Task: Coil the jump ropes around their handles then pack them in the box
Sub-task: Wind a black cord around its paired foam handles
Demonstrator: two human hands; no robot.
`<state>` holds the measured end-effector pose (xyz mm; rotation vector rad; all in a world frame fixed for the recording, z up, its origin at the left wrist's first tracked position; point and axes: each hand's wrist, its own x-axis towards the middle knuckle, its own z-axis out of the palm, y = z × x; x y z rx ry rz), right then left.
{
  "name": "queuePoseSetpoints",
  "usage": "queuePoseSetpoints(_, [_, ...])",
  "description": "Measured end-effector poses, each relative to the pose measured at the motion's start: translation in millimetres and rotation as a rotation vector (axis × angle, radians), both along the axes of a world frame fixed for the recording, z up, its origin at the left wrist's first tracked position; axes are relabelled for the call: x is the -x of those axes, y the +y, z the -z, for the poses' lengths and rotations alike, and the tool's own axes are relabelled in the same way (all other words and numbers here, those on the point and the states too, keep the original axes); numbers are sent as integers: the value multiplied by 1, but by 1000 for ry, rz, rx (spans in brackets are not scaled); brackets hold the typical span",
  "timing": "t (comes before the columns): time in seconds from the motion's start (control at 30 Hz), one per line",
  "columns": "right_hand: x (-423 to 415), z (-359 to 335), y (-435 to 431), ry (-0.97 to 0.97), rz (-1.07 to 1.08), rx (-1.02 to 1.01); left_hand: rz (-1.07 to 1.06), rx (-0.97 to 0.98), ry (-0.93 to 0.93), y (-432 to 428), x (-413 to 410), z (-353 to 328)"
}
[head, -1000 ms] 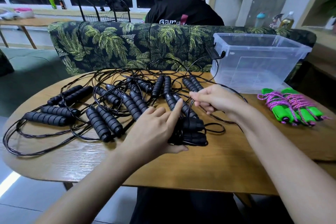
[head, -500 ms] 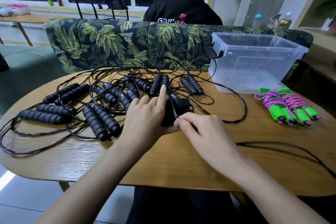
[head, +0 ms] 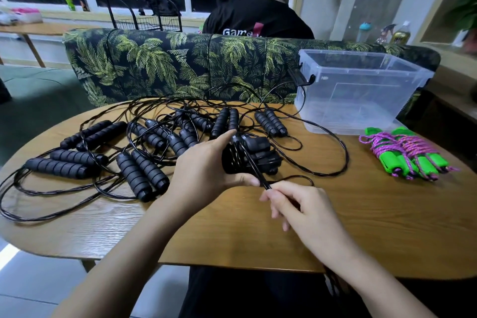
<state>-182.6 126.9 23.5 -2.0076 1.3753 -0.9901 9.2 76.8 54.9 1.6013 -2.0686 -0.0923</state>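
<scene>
The left hand (head: 204, 170) grips the black handles (head: 254, 155) (partly wrapped); the right hand (head: 299, 204) fingers pinch the rope (head: 254, 169) above the table (head: 361, 227).

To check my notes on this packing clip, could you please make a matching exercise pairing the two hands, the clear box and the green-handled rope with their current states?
Things:
1. left hand
2. right hand
3. clear box
4. green-handled rope

States:
A. lies on the table, already wound in pink cord
B. grips the black handles
C. pinches the black cord
D. stands at the far right with no rope inside

Pairs: 1-B, 2-C, 3-D, 4-A
</scene>
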Motion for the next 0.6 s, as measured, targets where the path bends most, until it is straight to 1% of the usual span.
queuePoseSetpoints(0.17, [-6, 0, -8, -126, -51, -176, 89, -25, 165, 3, 1, 3])
queuePoseSetpoints(0.23, [-9, 1, -14, -147, -5, -179, 105, -35, 198, 6, 2, 3])
queuePoseSetpoints(0.3, [-9, 2, -20, -162, 105, -128, 130, -52, 202, 7, 0, 3])
queuePoseSetpoints(0.33, [-8, 4, -22, -143, 173, -62, 146, -67, 208, 7, -1, 3])
queuePoseSetpoints(0.4, [-6, 6, -28, -40, 295, 71, 170, -78, 213, 6, -3, 3])
queuePoseSetpoints(0.43, [-5, 7, -30, 16, 333, 139, 176, -79, 208, 5, -3, 4])
queuePoseSetpoints(0.47, [-4, 5, -31, 76, 326, 242, 182, -86, 196, 5, -2, 3])
queuePoseSetpoints(0.5, [-1, 1, -34, 141, 254, 365, 193, -107, 177, 3, -1, 4])
queuePoseSetpoints(0.57, [7, -5, -42, 361, -14, 619, 237, -163, 138, 1, -1, 3])
queuePoseSetpoints(0.6, [11, -8, -46, 462, -134, 685, 251, -181, 122, -1, -1, 3])
